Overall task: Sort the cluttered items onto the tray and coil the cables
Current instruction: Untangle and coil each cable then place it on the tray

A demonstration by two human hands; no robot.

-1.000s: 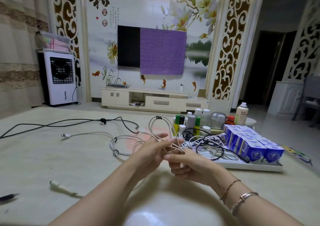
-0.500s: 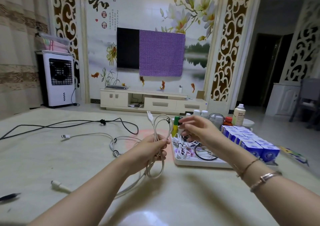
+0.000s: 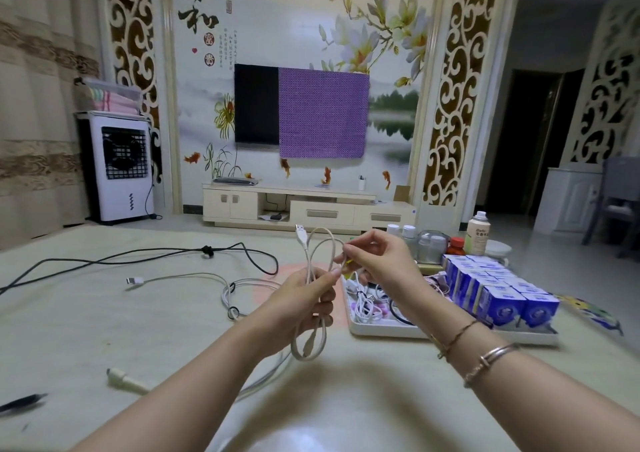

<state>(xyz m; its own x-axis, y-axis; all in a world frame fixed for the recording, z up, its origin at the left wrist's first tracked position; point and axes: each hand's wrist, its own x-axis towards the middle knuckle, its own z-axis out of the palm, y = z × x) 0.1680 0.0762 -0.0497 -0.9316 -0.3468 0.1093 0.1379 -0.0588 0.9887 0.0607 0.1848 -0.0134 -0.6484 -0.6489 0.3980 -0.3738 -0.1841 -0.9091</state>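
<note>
My left hand (image 3: 304, 304) grips a white cable (image 3: 313, 340) gathered into a loose coil, with loops above and below the fist and a USB plug (image 3: 302, 235) sticking up. My right hand (image 3: 375, 261) pinches the top loop of that cable near the left thumb. Behind my right hand stands a white tray (image 3: 381, 330) that holds coiled white and black cables (image 3: 367, 304), rows of blue boxes (image 3: 502, 290) and several small bottles (image 3: 431, 243).
On the table to the left lie a long black cable (image 3: 145, 252), another white cable (image 3: 194, 276) with its plug (image 3: 135, 280), a white connector (image 3: 119, 377) and a black pen (image 3: 20, 403) at the near left edge. A patterned packet (image 3: 588, 311) lies right of the tray.
The coil has been lifted higher in my left hand. My right hand left the coil, reached towards the tray, then came back to pinch the top loop.
</note>
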